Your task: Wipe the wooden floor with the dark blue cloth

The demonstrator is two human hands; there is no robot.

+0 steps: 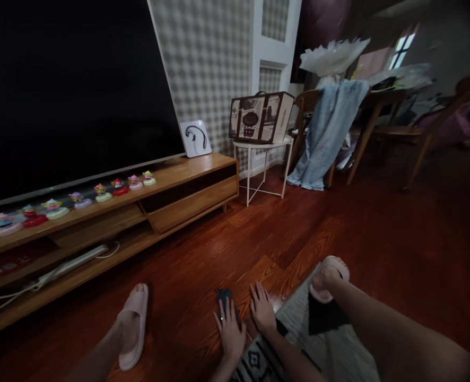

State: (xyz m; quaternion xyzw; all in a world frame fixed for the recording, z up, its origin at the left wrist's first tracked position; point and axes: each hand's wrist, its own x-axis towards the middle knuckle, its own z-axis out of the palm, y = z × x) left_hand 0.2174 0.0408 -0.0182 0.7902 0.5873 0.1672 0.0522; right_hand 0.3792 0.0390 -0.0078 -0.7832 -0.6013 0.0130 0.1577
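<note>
I can't identify the dark item, partly hidden by the left hand | television cropped top and left

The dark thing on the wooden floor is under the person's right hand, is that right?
Not quite: the dark thing on the wooden floor is under the person's left hand, not the right hand. The head view shows it.

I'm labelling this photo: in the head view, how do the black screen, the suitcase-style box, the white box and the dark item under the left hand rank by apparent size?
1. Black screen
2. Suitcase-style box
3. White box
4. Dark item, visible part only; the left hand partly covers it.
</note>
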